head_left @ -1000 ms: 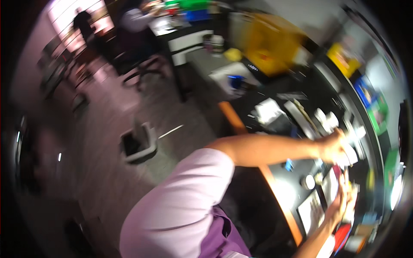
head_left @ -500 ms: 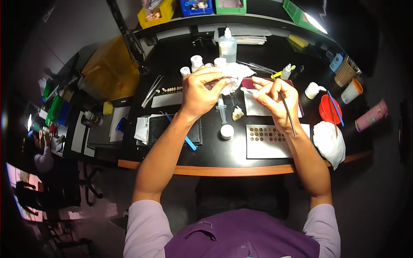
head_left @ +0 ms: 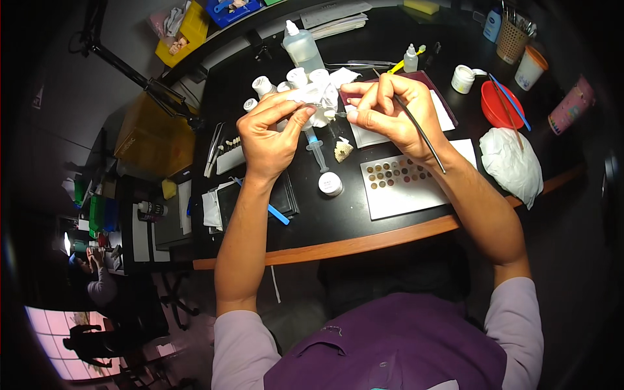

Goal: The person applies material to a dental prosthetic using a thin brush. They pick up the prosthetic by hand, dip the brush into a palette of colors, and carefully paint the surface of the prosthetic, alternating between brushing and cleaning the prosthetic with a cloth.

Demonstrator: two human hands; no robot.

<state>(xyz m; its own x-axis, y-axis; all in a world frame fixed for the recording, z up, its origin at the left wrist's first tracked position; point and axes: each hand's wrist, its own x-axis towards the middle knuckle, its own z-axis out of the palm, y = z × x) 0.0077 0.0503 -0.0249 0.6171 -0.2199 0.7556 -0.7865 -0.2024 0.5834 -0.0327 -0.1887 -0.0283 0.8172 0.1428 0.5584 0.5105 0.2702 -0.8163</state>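
My left hand (head_left: 270, 140) is closed in a pinch over the desk, beside a crumpled white tissue (head_left: 318, 97). What its fingertips hold is too small to make out. Close by on the right, my right hand (head_left: 403, 117) is closed around a thin dark rod like a brush handle (head_left: 424, 138), which slants back over the wrist. A small pale piece (head_left: 330, 115) shows in the gap between the two hands; which hand carries it, I cannot tell. Below the hands lie a syringe (head_left: 316, 153), a cream-coloured toothed piece (head_left: 343, 150) and a white lidded jar (head_left: 330, 184).
A palette with coloured dots (head_left: 396, 195) lies near the wooden desk edge (head_left: 364, 246). Rightward are a red bowl (head_left: 497, 107), an open white jar (head_left: 463, 79) and a bundled white bag (head_left: 510, 162). A clear bottle (head_left: 303, 49) stands behind. Another person (head_left: 101, 286) sits far left.
The view has turned, shifting the desk items up and mostly left. My right hand has tilted over, its fingers pointing more toward my left hand. Both hands stay close together and closed.
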